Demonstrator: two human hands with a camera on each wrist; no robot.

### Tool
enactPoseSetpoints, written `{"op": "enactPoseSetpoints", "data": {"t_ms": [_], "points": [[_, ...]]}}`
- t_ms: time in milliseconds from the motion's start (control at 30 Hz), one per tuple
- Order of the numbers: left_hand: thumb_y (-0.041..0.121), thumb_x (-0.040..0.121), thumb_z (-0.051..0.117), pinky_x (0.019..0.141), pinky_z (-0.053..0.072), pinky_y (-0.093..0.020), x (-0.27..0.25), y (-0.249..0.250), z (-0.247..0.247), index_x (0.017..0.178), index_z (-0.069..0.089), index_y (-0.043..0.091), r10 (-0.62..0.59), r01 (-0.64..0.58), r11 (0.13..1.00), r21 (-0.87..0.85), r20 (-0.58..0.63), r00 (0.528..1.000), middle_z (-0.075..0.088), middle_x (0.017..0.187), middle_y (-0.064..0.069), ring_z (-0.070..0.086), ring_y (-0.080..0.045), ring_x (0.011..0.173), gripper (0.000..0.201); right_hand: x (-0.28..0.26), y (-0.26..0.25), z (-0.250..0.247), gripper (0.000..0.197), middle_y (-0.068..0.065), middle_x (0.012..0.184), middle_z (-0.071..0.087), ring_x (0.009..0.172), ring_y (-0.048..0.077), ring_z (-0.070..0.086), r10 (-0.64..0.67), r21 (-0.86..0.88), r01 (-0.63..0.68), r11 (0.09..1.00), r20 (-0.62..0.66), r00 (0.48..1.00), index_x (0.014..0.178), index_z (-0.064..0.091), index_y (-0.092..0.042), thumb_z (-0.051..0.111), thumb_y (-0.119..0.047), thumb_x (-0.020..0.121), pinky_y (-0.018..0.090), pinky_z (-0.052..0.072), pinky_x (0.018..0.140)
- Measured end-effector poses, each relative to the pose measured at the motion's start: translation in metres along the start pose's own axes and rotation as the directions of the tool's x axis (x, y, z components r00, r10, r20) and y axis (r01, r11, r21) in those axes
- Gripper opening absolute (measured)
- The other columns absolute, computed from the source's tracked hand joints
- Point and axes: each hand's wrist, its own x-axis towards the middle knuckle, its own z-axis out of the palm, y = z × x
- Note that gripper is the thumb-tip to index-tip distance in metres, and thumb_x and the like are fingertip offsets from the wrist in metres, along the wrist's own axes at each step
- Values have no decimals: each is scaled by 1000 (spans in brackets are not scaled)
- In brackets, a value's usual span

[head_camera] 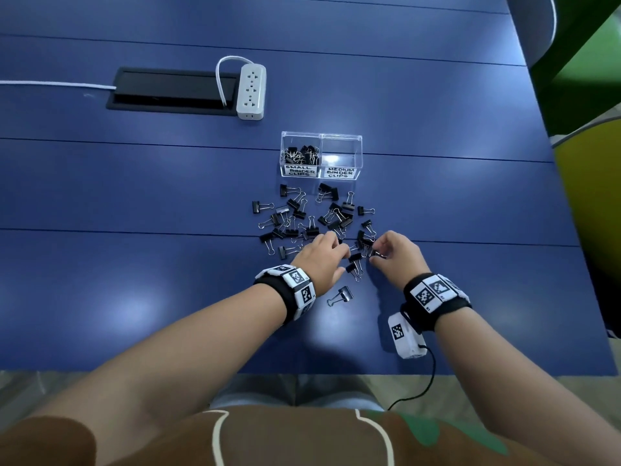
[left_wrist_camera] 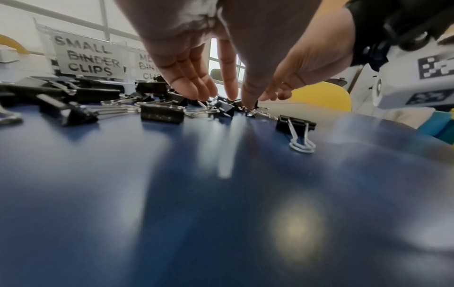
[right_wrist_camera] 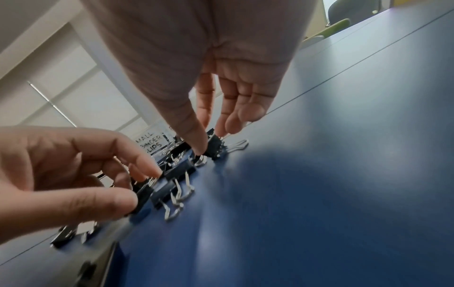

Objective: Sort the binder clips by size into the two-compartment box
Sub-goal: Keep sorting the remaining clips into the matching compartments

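From the head view, a clear two-compartment box (head_camera: 321, 155) stands on the blue worktop (head_camera: 134, 196); its left half, labelled for small binder clips, already holds a heap, while the right half, labelled medium, looks bare. A scatter of loose binder clips (head_camera: 312, 218) lies just in front of the box, so most of the sorting appears left to do, and none of the medium size is yet placed as far as this shows. The left hand (head_camera: 321, 258) and the right hand (head_camera: 400, 252) both reach into the near edge of the scatter, and one stray clip (head_camera: 340, 295) lies apart, closer to the person. A power strip (head_camera: 251, 92) sits well beyond the box. In the left wrist view the left grip is nearly straight, fingertips (left_wrist_camera: 194, 91) pointing down and touching clips, not visibly closed on any. The right wrist view shows the right thumb and forefinger pinching a small black clip (right_wrist_camera: 215, 144) against the worktop, the other fingers loosely spread; here the left hand's thumb and fingers (right_wrist_camera: 137, 163) seem to close round another clip, though whether they truly grip it I cannot tell.
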Motion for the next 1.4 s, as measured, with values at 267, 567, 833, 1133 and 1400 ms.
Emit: {"op": "enactPoseSetpoints", "data": {"t_ms": [267, 567, 833, 1133, 1400], "points": [[1, 86, 52, 74, 51, -46, 9, 9, 10, 111, 55, 10, 101, -113, 986, 121, 97, 990, 47, 106, -12, 50, -32, 98, 26, 7, 2, -12, 21, 1, 90, 58, 74, 13, 51, -15, 3, 15, 1000, -57, 998, 91, 63, -18, 58, -4, 76, 26, 43, 78], [1, 88, 48, 80, 49, -47, 3, 4, 7, 107, 51, 1, 157, -175, 972, 159, 122, 980, 49, 112, -16, 49, -34, 100, 19, 16, -13, -7, 14, 0, 93, 58, 88, 18, 58, -94, -67, 93, 993, -17, 995, 90, 63, -18, 60, -10, 78, 27, 47, 82], [2, 88, 43, 79, 47, -47, 4, -5, -6, 108, 54, 4, 81, -88, 994, 65, 100, 992, 48, 111, -15, 51, -33, 99, 24, 27, -28, 10, 16, 6, 105, 54, 93, 25, 57, -151, -200, 174, 964, 127, 980, 98, 63, -10, 64, -13, 83, 36, 49, 86], [7, 85, 56, 70, 45, -21, 50, -44, -88, 90, 64, 12, -283, 142, 905, -402, -317, 905, 51, 90, 3, 50, -10, 70, 11, 26, -61, 19, 9, -1, 85, 55, 74, 19, 53, -258, -86, 274, 958, 162, 952, 82, 56, -15, 56, -7, 78, 31, 49, 74], [4, 86, 51, 78, 51, -33, 100, -74, -137, 99, 60, 8, -472, 315, 849, -423, -343, 812, 65, 100, -10, 55, -23, 80, 16, 85, -120, -21, 7, -6, 74, 56, 69, 11, 51, -231, 126, 242, 962, -95, 968, 85, 62, -14, 60, -9, 80, 19, 44, 69]]}}
